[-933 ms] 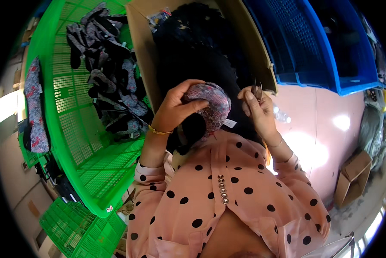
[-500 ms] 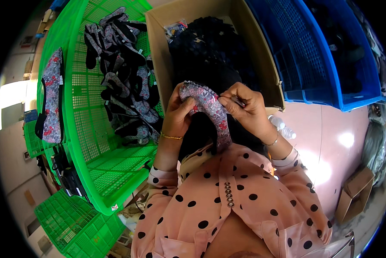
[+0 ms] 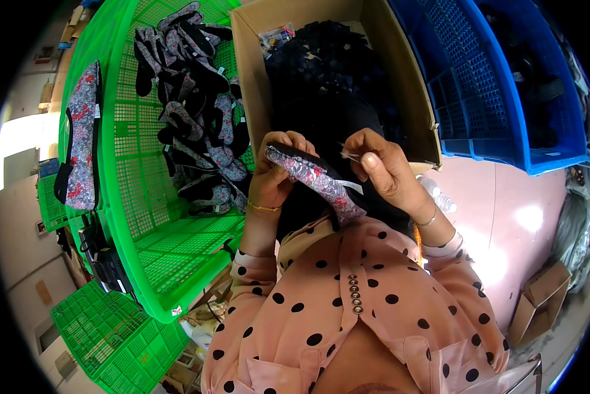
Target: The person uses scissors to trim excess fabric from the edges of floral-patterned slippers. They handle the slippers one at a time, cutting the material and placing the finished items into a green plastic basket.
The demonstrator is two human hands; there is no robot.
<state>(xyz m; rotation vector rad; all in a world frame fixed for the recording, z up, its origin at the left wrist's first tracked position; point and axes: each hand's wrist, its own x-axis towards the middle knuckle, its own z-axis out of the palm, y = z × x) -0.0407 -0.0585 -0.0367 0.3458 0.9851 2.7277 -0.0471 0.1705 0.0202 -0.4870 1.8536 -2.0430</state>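
Note:
My left hand [image 3: 276, 174] grips a curved, padded fabric piece [image 3: 315, 178] with a grey and red floral print. Its black edge faces up, and a narrow white tag [image 3: 349, 186] sticks out on the right side. The lower end of the piece reaches my shirt front. To the right, apart from the fabric, my right hand [image 3: 390, 172] pinches a small thin metal tool [image 3: 351, 156]; the fingers hide most of it, so its exact kind cannot be made out.
At left, a green basket [image 3: 170, 266] holds several similar floral pieces [image 3: 226, 161]; another floral piece [image 3: 81, 144] lies along its rim. Ahead stands a cardboard box [image 3: 418, 125] of dark scraps, with a blue crate [image 3: 512, 125] beside it. Clear plastic bottles [image 3: 445, 203] are at right.
The fabric piece has been turned, bringing its black edge up and the white tag into sight. My right hand has come away from the fabric, and its fingers have shifted on the tool.

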